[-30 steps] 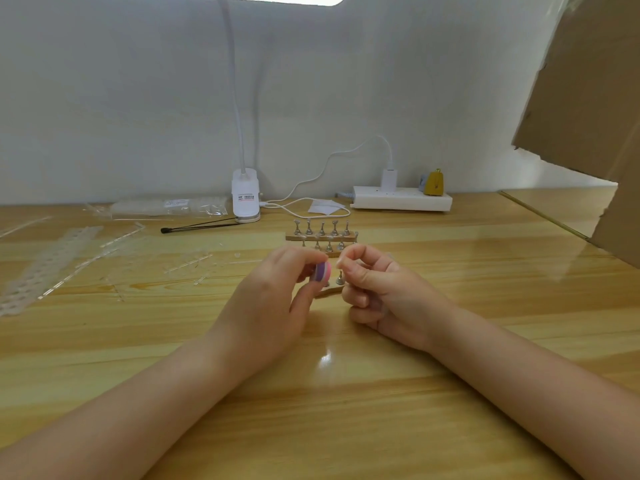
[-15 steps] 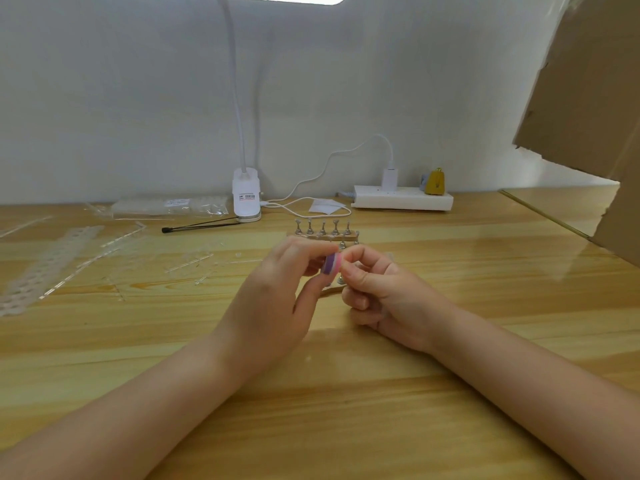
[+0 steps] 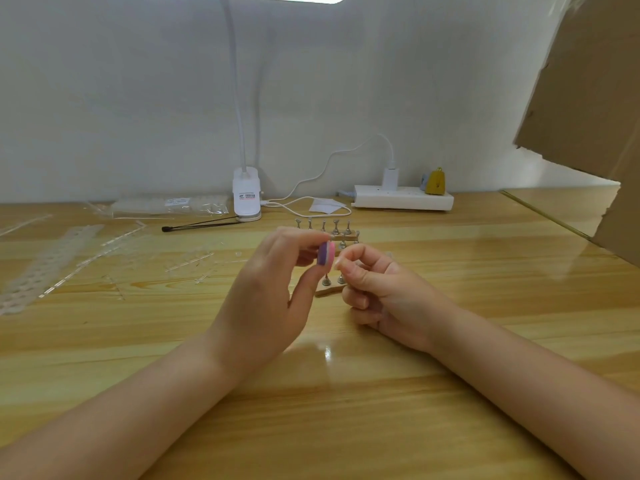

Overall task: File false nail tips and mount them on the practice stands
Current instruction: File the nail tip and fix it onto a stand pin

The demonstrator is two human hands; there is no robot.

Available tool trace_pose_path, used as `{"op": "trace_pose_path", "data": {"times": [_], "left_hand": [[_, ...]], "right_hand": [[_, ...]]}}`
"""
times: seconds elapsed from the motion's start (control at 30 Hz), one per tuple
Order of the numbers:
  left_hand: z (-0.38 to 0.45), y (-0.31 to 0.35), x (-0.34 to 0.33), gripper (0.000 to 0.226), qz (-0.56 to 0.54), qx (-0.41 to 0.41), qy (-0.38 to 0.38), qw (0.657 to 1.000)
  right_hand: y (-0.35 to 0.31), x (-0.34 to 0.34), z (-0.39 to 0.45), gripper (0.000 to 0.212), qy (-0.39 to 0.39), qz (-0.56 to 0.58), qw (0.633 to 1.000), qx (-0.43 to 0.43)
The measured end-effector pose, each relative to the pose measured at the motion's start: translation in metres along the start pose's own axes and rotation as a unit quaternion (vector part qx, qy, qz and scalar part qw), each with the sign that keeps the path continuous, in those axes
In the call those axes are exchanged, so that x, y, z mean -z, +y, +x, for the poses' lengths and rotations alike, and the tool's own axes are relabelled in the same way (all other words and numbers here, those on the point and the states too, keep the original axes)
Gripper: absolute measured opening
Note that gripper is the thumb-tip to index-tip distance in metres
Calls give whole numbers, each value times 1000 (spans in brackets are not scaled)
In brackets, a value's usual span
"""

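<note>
My left hand (image 3: 266,299) pinches a small purple and pink filing block (image 3: 326,253) between thumb and fingertips, held upright above the table. My right hand (image 3: 377,292) is just right of it, thumb and forefinger pinched together on a clear nail tip (image 3: 338,264) that is barely visible against the block. Behind the hands a wooden bar with metal practice stands (image 3: 335,233) sits on the table. A second wooden bar with stands (image 3: 329,287) lies between and under my hands, mostly hidden.
Clear strips of nail tips (image 3: 52,261) and a plastic bag (image 3: 169,206) lie at the left. A white clip lamp base (image 3: 246,195), a black thin tool (image 3: 204,224), a power strip (image 3: 403,200) and cables line the back. Cardboard (image 3: 588,109) hangs at right.
Both hands have risen slightly and moved away from me. The block in my left hand has turned more upright against the right fingertips.
</note>
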State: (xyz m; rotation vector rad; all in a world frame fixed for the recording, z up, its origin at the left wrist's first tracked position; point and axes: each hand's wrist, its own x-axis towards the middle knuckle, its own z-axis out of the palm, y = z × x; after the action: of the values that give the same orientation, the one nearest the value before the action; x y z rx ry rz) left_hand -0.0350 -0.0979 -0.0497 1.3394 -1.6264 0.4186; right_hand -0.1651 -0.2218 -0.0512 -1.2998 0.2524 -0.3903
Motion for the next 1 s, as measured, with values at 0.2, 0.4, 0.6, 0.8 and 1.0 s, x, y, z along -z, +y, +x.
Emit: {"op": "trace_pose_path", "data": {"times": [0.2,0.4,0.6,0.8,1.0], "left_hand": [[-6,-3,-3,23,34,32,-39,998],[0,2,-2,27,38,-51,1,998],[1,4,3,25,53,-105,11,993],[3,-7,11,12,213,-102,-1,972],[-1,0,4,31,209,-221,-34,952]], "right_hand": [[-1,-1,-1,8,12,20,1000,-4],[-3,-3,-3,9,-5,-9,1000,-12],[-2,-2,-2,14,11,-19,999,-27],[-4,-3,-1,16,8,-19,998,-57],[-4,-3,-1,7,-29,-36,998,-51]]}}
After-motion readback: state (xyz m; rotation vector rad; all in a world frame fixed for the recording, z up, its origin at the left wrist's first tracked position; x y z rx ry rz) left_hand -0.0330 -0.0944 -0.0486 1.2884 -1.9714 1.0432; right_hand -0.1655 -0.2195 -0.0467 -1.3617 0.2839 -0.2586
